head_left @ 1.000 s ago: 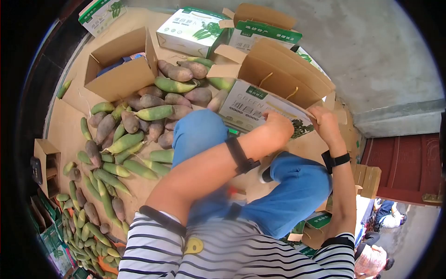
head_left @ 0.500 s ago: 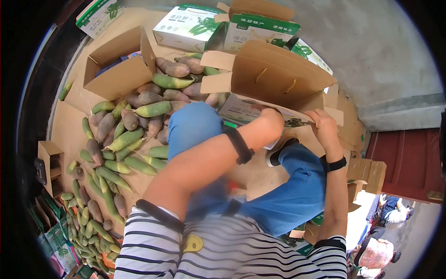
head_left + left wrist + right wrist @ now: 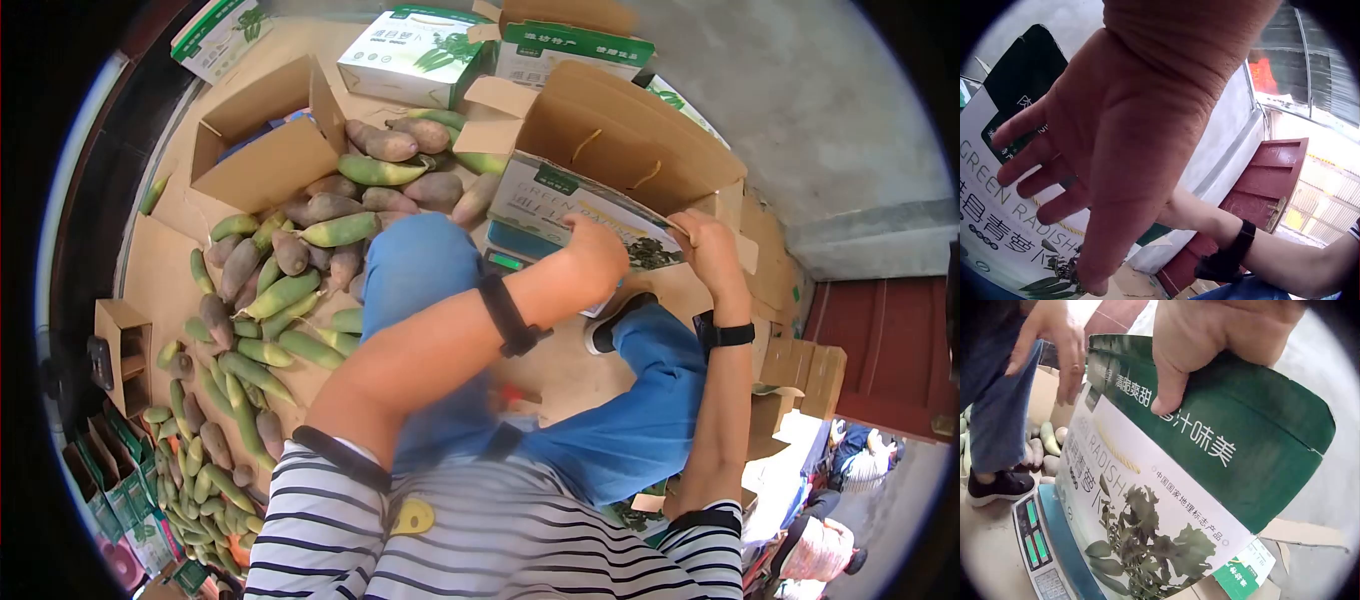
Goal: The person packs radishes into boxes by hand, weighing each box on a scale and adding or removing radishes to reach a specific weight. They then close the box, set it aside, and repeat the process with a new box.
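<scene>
A carton with a green radish print (image 3: pixel 575 205) stands open-topped on a digital scale (image 3: pixel 1038 540), with side flaps spread. My right hand (image 3: pixel 708 245) grips the carton's green upper flap (image 3: pixel 1254 434), thumb flat on the printed outer side in the right wrist view. Its other fingers are hidden behind the cardboard. My left hand (image 3: pixel 1116 150) is held in front of the carton's printed face, fingers extended and spread, holding nothing. Two cord handles (image 3: pixel 586 146) hang inside the carton's far wall.
Green radishes (image 3: pixel 285 290) and purplish ones lie heaped on the left. An open brown carton (image 3: pixel 265 140) stands behind them. Closed printed boxes (image 3: pixel 410 55) line the back by the wall. My bent knees (image 3: pixel 420 270) flank the work. People (image 3: pixel 820 545) sit at far right.
The carton tipped so its front face narrowed half a second ago, and now that face shows more fully, with the scale visible below. My right hand has kept its grip on the flap.
</scene>
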`<state>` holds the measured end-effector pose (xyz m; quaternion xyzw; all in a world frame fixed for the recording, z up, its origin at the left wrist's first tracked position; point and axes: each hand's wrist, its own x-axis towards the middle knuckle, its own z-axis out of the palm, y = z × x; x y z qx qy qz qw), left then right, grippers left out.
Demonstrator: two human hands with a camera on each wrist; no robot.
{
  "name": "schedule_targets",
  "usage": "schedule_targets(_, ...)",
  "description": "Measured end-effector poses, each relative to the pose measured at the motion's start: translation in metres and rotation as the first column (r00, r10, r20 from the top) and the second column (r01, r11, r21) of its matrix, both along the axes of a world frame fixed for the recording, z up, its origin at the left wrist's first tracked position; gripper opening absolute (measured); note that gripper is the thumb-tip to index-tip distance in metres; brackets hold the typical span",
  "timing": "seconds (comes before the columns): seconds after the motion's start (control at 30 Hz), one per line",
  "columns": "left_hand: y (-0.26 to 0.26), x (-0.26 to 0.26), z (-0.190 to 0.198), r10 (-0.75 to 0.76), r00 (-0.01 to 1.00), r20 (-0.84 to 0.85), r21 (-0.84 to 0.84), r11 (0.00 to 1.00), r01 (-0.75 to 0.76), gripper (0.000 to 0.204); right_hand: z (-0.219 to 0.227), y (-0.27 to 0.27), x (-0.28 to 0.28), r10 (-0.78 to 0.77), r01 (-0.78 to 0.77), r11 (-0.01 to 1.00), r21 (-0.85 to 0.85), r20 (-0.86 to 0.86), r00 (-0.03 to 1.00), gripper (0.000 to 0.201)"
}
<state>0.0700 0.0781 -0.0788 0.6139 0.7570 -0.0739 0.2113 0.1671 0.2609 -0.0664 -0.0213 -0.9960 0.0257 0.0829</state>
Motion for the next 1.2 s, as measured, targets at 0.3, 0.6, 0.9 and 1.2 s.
schedule_targets(0.3,-0.003,0.026,0.022,0.028,1.0,0.009,0.176,0.984,-0.029,0.047,0.011,-0.013,-0.006,-0.067,0.079,0.985,-0.156,0.085,0.994,0.016)
schedule_targets(0.6,-0.03,0.018,0.101,-0.048,0.981,0.188,0.405,0.914,-0.033,0.037,0.023,-0.039,-0.021,-0.166,0.184,0.876,-0.445,0.081,0.983,0.028)
schedule_targets(0.9,-0.154,-0.088,0.051,0.152,0.908,0.389,0.709,0.58,-0.401,0.044,0.018,-0.03,-0.023,-0.149,0.163,0.978,-0.129,0.106,0.983,0.04)
schedule_targets(1.2,-0.377,-0.09,-0.241,0.814,0.573,-0.096,-0.103,0.564,-0.819,0.05,0.018,-0.035,-0.026,-0.169,0.193,0.961,-0.198,0.133,0.977,0.029)
